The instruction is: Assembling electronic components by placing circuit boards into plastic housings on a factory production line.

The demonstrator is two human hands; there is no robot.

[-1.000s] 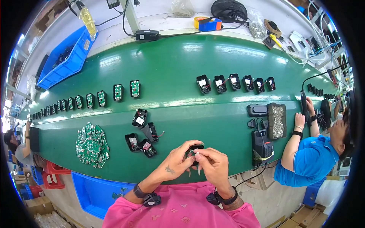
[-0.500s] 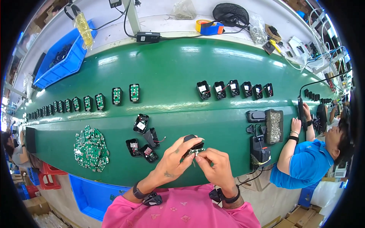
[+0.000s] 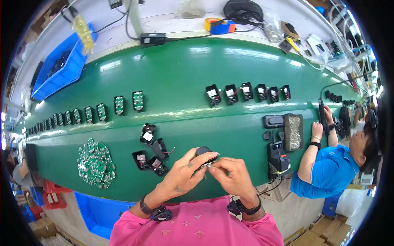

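My left hand (image 3: 183, 171) is wrapped round a small black plastic housing (image 3: 202, 150), held in front of me above the table's near edge. At the housing's open side, my right hand (image 3: 234, 177) pinches a small circuit board (image 3: 209, 163), mostly hidden by my fingers. Left of my hands lie several loose housing parts with wires, among them a black housing with a white label (image 3: 147, 133) and a tilted dark grey shell (image 3: 160, 148). Farther left is a heap of green circuit boards (image 3: 97, 164).
Housings fitted with green boards (image 3: 138, 101) form a row at the left; wired black housings (image 3: 213, 95) stand in another at the right. Near them are a tray of small metal parts (image 3: 293, 133) and a black device (image 3: 279, 159). A co-worker in blue (image 3: 328, 172) sits at the right.
The housing has turned in my left hand, so the board shows less. My right fingers have closed in against the housing's edge. The whole view has shifted slightly.
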